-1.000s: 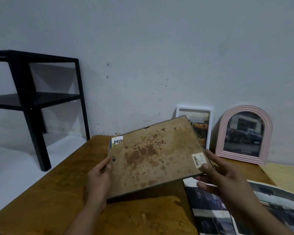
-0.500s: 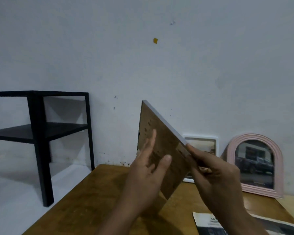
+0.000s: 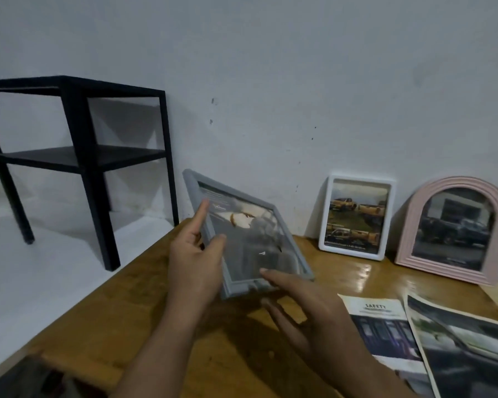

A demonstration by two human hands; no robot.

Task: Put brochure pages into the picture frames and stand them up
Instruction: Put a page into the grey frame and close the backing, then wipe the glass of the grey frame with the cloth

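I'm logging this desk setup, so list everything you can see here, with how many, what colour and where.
Grey frame: one, grey, held tilted above the table, picture side to the camera, a page inside.
White frame: one, white, standing at the wall with a page of trucks inside.
Pink frame: one, pink, arched, standing at the wall to the right of the white one.
Loose pages: at least two, dark prints, flat on the table at right.
Table: one, brown wood.
Shelf: one, black, on the floor at left.
Wall: grey-white.
Left hand: grips the grey frame's left edge.
Right hand: holds its lower edge.
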